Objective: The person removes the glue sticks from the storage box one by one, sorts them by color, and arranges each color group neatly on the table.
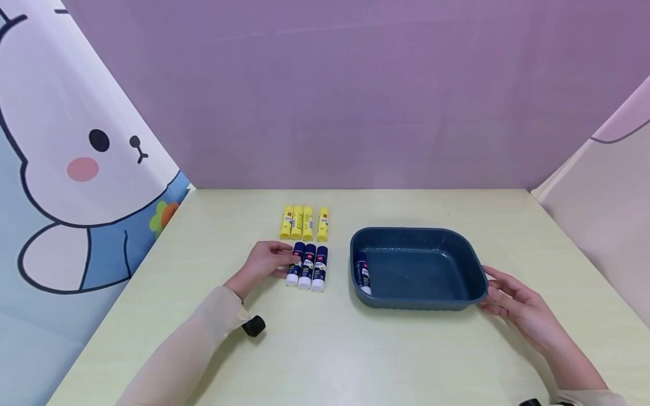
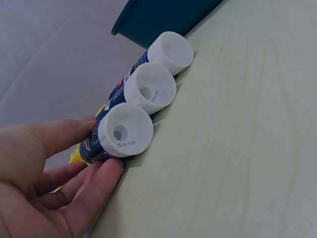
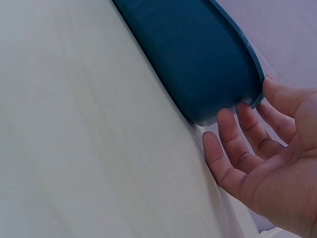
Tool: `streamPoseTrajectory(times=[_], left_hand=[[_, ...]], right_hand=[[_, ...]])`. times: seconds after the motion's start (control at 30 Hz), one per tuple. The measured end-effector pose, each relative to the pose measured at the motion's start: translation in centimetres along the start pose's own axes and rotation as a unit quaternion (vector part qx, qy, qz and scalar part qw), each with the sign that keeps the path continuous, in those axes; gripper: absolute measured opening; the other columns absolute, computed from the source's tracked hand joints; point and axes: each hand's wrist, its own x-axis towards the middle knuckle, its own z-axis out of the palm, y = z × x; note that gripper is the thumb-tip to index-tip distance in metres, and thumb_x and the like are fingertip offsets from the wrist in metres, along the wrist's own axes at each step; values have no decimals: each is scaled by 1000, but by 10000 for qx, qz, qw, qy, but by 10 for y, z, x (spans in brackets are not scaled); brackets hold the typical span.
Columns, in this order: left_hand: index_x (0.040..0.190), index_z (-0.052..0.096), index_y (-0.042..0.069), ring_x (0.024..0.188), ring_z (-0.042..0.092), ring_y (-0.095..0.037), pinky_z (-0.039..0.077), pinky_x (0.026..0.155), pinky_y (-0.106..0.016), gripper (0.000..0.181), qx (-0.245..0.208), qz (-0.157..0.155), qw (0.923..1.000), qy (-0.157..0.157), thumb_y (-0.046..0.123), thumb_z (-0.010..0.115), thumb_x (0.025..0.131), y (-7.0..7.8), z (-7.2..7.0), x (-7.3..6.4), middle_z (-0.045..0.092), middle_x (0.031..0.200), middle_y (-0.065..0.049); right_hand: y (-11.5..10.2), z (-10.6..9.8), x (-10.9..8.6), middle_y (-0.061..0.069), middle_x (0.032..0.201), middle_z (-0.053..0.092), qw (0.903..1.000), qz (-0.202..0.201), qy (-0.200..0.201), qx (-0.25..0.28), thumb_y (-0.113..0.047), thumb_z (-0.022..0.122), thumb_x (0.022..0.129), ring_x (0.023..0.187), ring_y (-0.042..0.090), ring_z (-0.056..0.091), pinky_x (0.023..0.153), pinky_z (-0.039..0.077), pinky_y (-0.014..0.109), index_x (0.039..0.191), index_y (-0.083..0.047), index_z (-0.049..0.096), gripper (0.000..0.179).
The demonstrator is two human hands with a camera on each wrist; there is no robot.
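Three dark blue glue sticks with white ends lie side by side on the table. My left hand [image 1: 264,260] pinches the leftmost glue stick [image 2: 126,130], its thumb on top and its fingers along the outer side. The middle glue stick [image 1: 307,268] and the right-hand one [image 1: 319,269] lie close beside it. To the right stands a teal plastic tray [image 1: 416,303], with one blue glue stick [image 1: 362,273] against its left inner wall. At the tray's right end, my right hand [image 1: 523,307] holds the rim with the thumb, the fingers against the outside wall.
Behind the blue row lie three yellow glue sticks [image 1: 297,223] close together, and one more yellow glue stick [image 1: 323,224] slightly apart on their right. A purple panel [image 1: 355,113] stands at the table's back edge, with a printed cartoon sheet [image 1: 56,146] on the left.
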Motion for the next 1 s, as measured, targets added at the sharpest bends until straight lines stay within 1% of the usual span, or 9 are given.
streamPoseTrajectory(times=[0.17, 0.33, 0.43, 0.57, 0.63, 0.73, 0.87, 1.0], left_hand=[[126, 60, -7, 78, 71, -20, 62, 65, -34, 47, 15, 9, 10000, 42, 7, 79, 85, -1, 1, 0, 69, 109, -20], [127, 58, -8, 80, 71, -21, 62, 66, -35, 49, -10, 56, 10000, -24, 8, 78, 86, -2, -1, 0, 68, 110, -21], [129, 57, -9, 84, 70, -22, 62, 69, -35, 49, -8, 133, 9999, -89, 10, 76, 88, -3, -4, 0, 68, 112, -22], [131, 57, -7, 90, 70, -25, 61, 73, -34, 47, -37, 275, 9996, -79, 12, 72, 92, -1, -9, -2, 67, 115, -23], [131, 57, -7, 92, 70, -26, 61, 74, -34, 46, -138, 362, 9992, -73, 12, 71, 92, 4, -10, -3, 67, 117, -23], [131, 58, -7, 95, 69, -27, 61, 75, -34, 45, -339, 517, 9980, -125, 12, 71, 92, 17, -8, -6, 66, 120, -23], [130, 57, -9, 97, 67, -27, 61, 74, -35, 43, -536, 659, 9960, -287, 9, 69, 94, 35, -1, -7, 66, 121, -22], [131, 56, -10, 103, 65, -34, 61, 76, -35, 42, -680, 748, 9938, -467, 7, 68, 94, 50, 9, -7, 65, 121, -22]], right_hand=[[1, 0, 0, 5, 110, 64, 10000, 6, 2, 3, 13, 37, 102, 93, 17, 69, 80, 59, 29, 145, -12, 51, 52], [1, -1, 0, 4, 110, 65, 10000, -33, -31, 20, 13, 36, 102, 93, 17, 69, 80, 59, 29, 145, -12, 51, 52], [2, 0, 0, 4, 111, 65, 10000, -63, -51, 41, 14, 37, 102, 94, 16, 69, 80, 59, 29, 146, -11, 50, 52], [1, 0, 0, 4, 111, 65, 9999, -85, -90, 73, 14, 37, 102, 94, 16, 69, 80, 59, 29, 146, -11, 50, 53], [1, 1, 0, 5, 112, 65, 9999, -92, -104, 75, 14, 37, 102, 94, 16, 69, 81, 59, 29, 146, -11, 50, 53], [1, 1, 0, 4, 112, 65, 9999, -97, -111, 64, 14, 37, 102, 94, 16, 69, 81, 59, 28, 146, -11, 50, 53], [1, 1, 0, 4, 112, 65, 9999, -77, -114, 68, 14, 37, 102, 95, 16, 69, 81, 59, 28, 146, -11, 50, 53], [0, 0, 1, 5, 112, 65, 9999, -75, -90, 60, 14, 36, 102, 94, 16, 69, 80, 59, 29, 146, -12, 50, 53]])
